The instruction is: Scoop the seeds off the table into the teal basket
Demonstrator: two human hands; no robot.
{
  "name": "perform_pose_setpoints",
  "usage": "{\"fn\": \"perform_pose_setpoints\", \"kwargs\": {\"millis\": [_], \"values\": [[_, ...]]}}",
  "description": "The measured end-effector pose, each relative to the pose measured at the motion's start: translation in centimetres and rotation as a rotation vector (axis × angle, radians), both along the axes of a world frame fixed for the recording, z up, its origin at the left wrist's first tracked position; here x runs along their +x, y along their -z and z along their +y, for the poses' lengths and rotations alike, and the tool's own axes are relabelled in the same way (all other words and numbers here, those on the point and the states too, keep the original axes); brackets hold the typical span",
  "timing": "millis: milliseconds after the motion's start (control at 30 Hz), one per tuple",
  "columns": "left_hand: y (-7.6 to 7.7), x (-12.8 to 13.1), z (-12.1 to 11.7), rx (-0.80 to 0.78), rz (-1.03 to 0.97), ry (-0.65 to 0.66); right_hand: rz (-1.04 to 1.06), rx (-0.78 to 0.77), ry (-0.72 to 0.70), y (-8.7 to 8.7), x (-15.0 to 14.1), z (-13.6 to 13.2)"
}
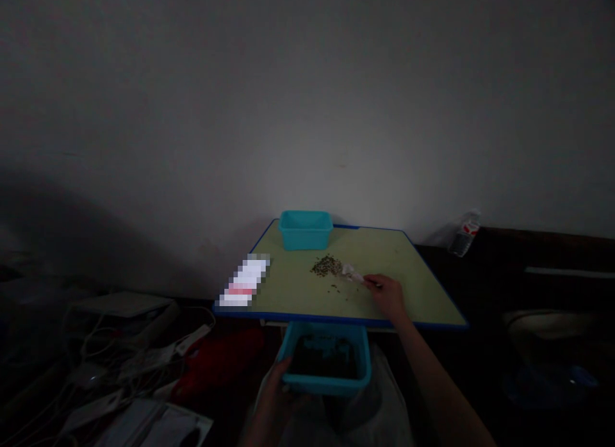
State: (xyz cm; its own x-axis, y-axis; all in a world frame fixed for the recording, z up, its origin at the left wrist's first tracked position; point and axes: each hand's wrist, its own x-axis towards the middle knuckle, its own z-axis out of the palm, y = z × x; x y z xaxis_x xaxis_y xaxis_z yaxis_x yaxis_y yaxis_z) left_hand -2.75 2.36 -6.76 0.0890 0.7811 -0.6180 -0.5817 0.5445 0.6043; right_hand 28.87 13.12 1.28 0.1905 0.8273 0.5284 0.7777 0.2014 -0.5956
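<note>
My left hand [276, 396] grips the near left corner of a turquoise plastic tub [331, 386] below the table's front edge, over the lap. Dark material, too dim to make out, lies inside it. Above the table, my right hand [387, 296] is closed around the dark handle of a small tool with a whitish head [352, 273]; its exact kind is unclear. That head touches or nearly touches the right side of a pile of small dark and pale seed-like grains [327, 266]. A few loose grains lie scattered nearer the front edge.
A second turquoise tub [306, 239] stands at the back left of the blue-edged table [423, 300]. A blurred-out bright white panel [245, 282] lies at its left edge. Cables and a red item [216, 360] crowd the left; a plastic bottle [465, 232] is at the right.
</note>
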Motion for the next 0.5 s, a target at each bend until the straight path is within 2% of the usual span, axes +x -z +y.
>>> {"fn": "perform_pose_setpoints", "kwargs": {"millis": [100, 233, 333, 500], "values": [[-0.1, 0.3, -0.1, 0.008, 0.042, -0.033, 0.033, -0.010, 0.091, 0.3, 2.2, -2.2], [-0.5, 0.7, -0.1, -0.001, 0.063, -0.003, 0.027, -0.066, 0.180, 0.6, 3.7, -4.2], [-0.8, 0.8, -0.2, 0.011, 0.058, 0.021, 0.021, -0.108, 0.189, 0.6, 3.1, -4.5], [-0.7, 0.7, -0.1, 0.032, 0.051, 0.026, 0.026, -0.132, 0.115, 0.4, 0.3, -4.1]]}}
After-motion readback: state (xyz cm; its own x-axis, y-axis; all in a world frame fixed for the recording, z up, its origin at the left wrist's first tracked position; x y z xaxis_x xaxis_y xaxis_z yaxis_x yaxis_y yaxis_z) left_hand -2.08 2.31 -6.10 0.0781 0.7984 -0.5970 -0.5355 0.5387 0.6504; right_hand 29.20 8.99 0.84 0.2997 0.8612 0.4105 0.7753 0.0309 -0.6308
